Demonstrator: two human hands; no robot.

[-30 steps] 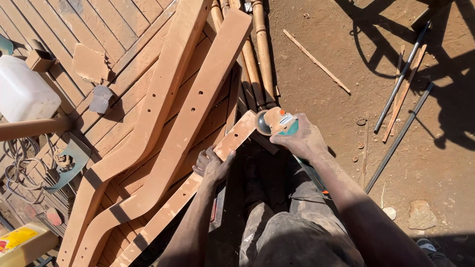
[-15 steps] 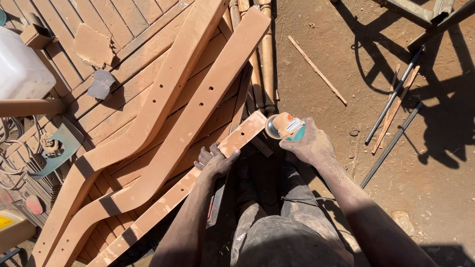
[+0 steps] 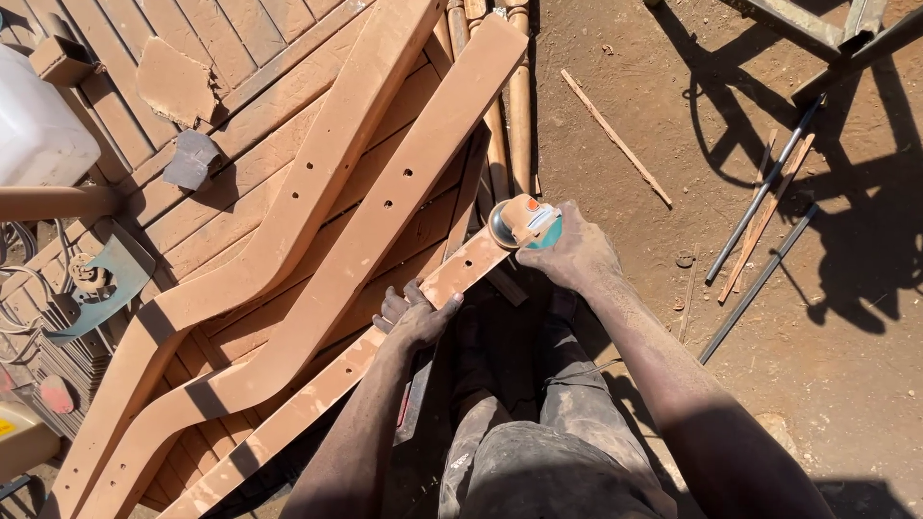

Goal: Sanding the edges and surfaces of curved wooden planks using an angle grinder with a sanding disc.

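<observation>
My right hand (image 3: 575,255) grips a small power sander (image 3: 522,224) with a round pad, an orange top and a teal body. Its pad rests on the far end of a narrow wooden slat (image 3: 317,384) that runs diagonally from lower left to the middle. My left hand (image 3: 415,314) presses down on that slat a little below the sander, fingers curled over its edge. Dust covers both hands and forearms. My legs in dusty grey trousers (image 3: 538,461) are below.
Two long curved wooden boards with drilled holes (image 3: 317,183) (image 3: 385,231) lie on a slatted panel (image 3: 192,86) to the left. Turned wooden spindles (image 3: 514,96) lie beyond. A white plastic jug (image 3: 34,125) stands at far left. Metal rods (image 3: 769,211) and a thin stick (image 3: 615,139) lie on the dirt ground at right.
The view has shifted a little. My right hand has slid the sander slightly along the slat's end. My left hand stays on the slat.
</observation>
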